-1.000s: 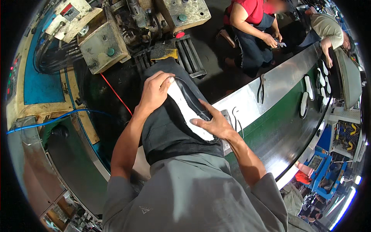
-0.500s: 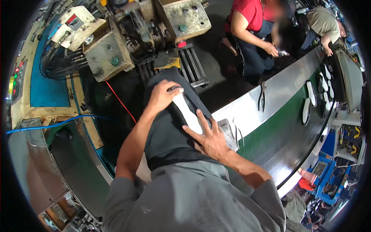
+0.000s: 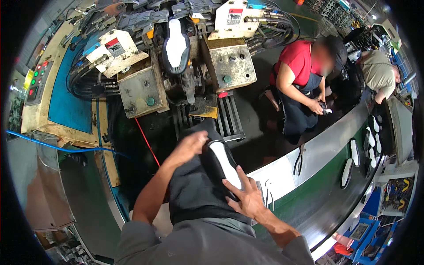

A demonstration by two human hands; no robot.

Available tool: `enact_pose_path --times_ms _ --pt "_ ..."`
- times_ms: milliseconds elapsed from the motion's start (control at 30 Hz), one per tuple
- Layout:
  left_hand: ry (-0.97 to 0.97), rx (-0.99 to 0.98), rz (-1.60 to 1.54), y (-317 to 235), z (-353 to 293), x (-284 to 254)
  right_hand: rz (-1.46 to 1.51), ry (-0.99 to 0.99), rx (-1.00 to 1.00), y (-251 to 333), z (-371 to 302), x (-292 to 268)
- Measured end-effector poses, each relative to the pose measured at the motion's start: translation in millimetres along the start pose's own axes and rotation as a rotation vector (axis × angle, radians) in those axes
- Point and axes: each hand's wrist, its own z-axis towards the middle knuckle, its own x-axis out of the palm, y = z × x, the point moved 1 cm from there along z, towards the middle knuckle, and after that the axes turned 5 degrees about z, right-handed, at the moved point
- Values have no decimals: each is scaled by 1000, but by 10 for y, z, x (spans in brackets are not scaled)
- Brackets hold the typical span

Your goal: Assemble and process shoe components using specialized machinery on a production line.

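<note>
Bottom up across my lap lies a black shoe upper [image 3: 212, 166] with a long white insole [image 3: 226, 164] along its underside. My right hand [image 3: 248, 195] grips its near end, two fingers stretched over the white surface, the palm at its right side. At the far end, my left hand [image 3: 191, 148] is beside the dark rim with curled fingers. Motion blurs those fingertips, so I cannot tell whether they pinch the edge. Ahead of me, a similar black shoe with a white underside [image 3: 176, 46] sits sole up in the machine [image 3: 193, 84].
To the right runs a green conveyor belt [image 3: 304, 201] carrying several white-soled shoe pieces [image 3: 354, 152]. Pincers [image 3: 299, 160] lie on its metal edge. A person in red [image 3: 295, 66] works beyond. A control panel [image 3: 37, 81], blue cable [image 3: 66, 149] and red cable [image 3: 148, 141] are leftward.
The view has tilted up, showing more of the machine and its shoe. My left hand has shifted from over the far end of the shoe upper to its left side.
</note>
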Motion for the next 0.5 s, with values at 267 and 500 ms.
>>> enact_pose_path --times_ms 267,500 --pt "-219 269 -556 -1760 1254 -1482 -95 -349 43 -10 585 -637" --pt "-158 428 -516 -1934 1283 -1637 -187 -439 -185 555 2064 -1214"
